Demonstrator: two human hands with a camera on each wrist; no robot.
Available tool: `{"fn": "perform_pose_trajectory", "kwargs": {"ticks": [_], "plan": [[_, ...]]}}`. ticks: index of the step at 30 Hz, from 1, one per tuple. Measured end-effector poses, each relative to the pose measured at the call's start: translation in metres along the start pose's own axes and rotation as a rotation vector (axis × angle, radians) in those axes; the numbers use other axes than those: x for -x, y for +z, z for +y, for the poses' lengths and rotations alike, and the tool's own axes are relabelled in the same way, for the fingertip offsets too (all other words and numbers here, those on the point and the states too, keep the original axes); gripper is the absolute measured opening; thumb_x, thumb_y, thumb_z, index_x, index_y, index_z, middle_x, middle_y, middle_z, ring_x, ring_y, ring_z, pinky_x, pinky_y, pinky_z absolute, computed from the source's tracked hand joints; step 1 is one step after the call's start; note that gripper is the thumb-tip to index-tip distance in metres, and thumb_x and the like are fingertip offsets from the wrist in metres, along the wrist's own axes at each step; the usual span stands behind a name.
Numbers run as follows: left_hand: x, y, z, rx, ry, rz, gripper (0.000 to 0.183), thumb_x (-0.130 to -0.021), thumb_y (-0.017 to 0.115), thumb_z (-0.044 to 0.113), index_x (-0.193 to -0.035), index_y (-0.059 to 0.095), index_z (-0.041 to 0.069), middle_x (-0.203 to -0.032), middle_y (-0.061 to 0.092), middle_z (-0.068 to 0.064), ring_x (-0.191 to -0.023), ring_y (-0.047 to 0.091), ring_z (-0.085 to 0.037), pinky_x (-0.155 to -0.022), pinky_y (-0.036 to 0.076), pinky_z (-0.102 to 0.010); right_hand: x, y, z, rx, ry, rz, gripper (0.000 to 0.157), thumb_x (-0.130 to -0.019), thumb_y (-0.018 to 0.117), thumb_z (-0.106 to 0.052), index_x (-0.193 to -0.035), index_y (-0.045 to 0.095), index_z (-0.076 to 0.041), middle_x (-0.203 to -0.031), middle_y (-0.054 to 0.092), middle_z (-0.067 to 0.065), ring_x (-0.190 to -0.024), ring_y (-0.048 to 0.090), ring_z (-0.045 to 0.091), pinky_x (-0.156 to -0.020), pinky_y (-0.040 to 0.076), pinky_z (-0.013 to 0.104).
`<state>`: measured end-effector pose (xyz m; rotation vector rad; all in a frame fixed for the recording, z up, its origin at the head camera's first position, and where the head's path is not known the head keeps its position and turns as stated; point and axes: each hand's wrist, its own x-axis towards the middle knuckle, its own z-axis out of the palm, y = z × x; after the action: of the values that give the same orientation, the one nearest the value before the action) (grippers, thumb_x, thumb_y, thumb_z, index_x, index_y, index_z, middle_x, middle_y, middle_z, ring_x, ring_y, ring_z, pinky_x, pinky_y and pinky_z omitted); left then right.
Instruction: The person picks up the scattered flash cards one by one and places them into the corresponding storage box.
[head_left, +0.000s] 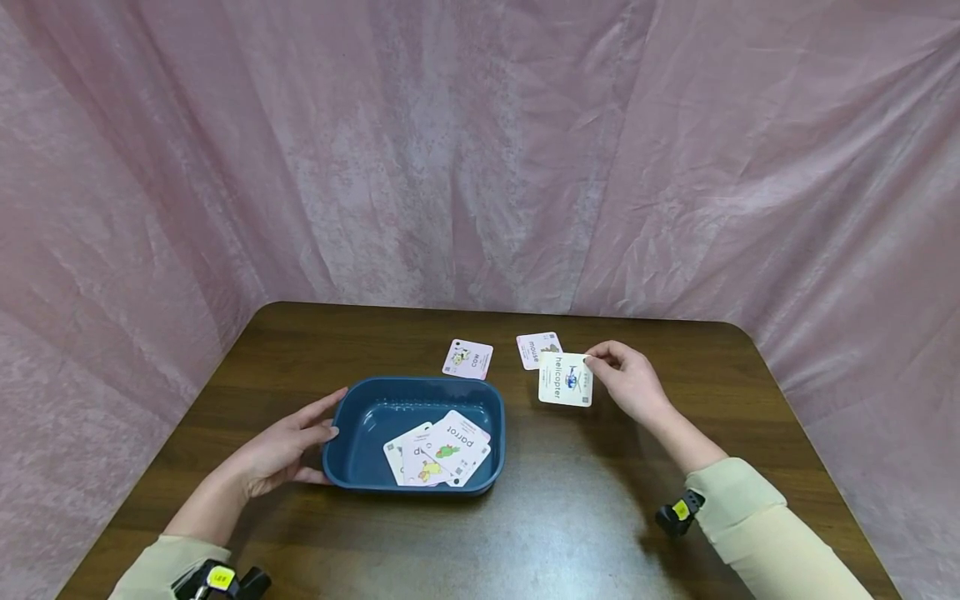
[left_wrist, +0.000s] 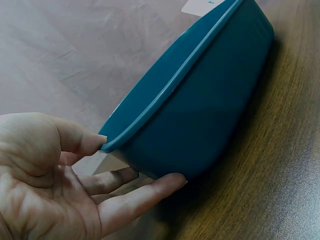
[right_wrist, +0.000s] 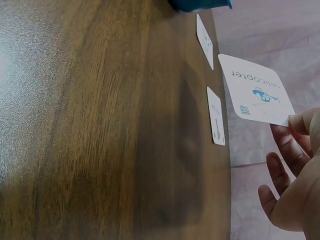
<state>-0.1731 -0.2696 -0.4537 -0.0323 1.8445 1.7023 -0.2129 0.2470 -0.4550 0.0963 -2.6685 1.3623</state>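
Note:
A card printed "helicopter" (head_left: 564, 392) is pinched at one corner between the thumb and fingers of my right hand (head_left: 632, 385), held up off the table. In the right wrist view the remaining fingers hang loosely below the card. My left hand (head_left: 281, 452) grips the left end of a blue plastic bin (head_left: 415, 385); the thumb is at its rim and fingers lie against its outer wall. Several cards lie overlapping inside the bin, a parrot card (head_left: 459, 435) on top. Behind the helicopter card lies a mouse card (head_left: 531, 348), partly covered in the head view.
A cow card (head_left: 467, 359) lies flat just behind the bin. The brown wooden table (head_left: 360, 342) ends at a back edge, with a pink curtain (head_left: 450, 167) hanging behind it and along both sides.

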Motion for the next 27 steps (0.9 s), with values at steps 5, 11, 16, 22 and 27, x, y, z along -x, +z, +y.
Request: {"fn": "perform_pose_trajectory", "kwargs": {"ticks": [5,11,16,22,27], "plan": [[0.000,0.000,0.000,0.001,-0.002,0.003,0.069,-0.108,0.050,0.016,-0.166,0.013,0.025,-0.167,0.001,-0.028,-0.133,0.044,-0.052,-0.085,0.055,-0.062,0.000,-0.001,-0.002,-0.017,-0.003,0.002,0.021,-0.101,0.063,-0.019,-0.109,0.071,-0.002,-0.093,0.068,0.009,-0.083,0.055,0.021,-0.068,0.043,0.028],[0.001,0.000,0.001,0.007,-0.003,0.004,0.069,-0.108,0.050,0.016,-0.166,0.013,0.025,-0.166,0.003,-0.028,-0.130,0.048,-0.049,-0.085,0.055,-0.062,-0.002,-0.003,-0.006,-0.039,0.003,0.001,0.021,-0.101,0.063,-0.019,-0.109,0.071,-0.001,-0.093,0.067,0.010,-0.083,0.055,0.022,-0.067,0.044,0.028],[0.000,0.000,0.001,0.010,-0.002,0.003,0.069,-0.108,0.050,0.016,-0.166,0.013,0.025,-0.166,0.003,-0.028,-0.129,0.049,-0.049,-0.085,0.056,-0.062,-0.003,-0.005,-0.011,-0.057,-0.001,0.001,0.022,-0.101,0.063,-0.020,-0.111,0.070,-0.001,-0.093,0.067,0.011,-0.083,0.054,0.023,-0.066,0.044,0.029],[-0.001,0.000,0.000,0.009,0.002,0.000,0.068,-0.109,0.049,0.016,-0.166,0.013,0.025,-0.166,0.002,-0.028,-0.129,0.048,-0.050,-0.084,0.056,-0.062,-0.005,-0.005,-0.015,-0.072,-0.008,0.001,0.024,-0.102,0.063,-0.022,-0.111,0.070,-0.002,-0.094,0.068,0.011,-0.084,0.055,0.023,-0.067,0.044,0.029],[-0.001,0.000,0.000,0.009,0.002,-0.002,0.069,-0.109,0.049,0.016,-0.166,0.013,0.026,-0.166,0.003,-0.028,-0.130,0.047,-0.050,-0.085,0.055,-0.062,-0.005,-0.004,-0.020,-0.087,-0.016,0.000,0.025,-0.102,0.063,-0.023,-0.111,0.070,-0.002,-0.094,0.069,0.011,-0.084,0.056,0.022,-0.066,0.044,0.029]]}}
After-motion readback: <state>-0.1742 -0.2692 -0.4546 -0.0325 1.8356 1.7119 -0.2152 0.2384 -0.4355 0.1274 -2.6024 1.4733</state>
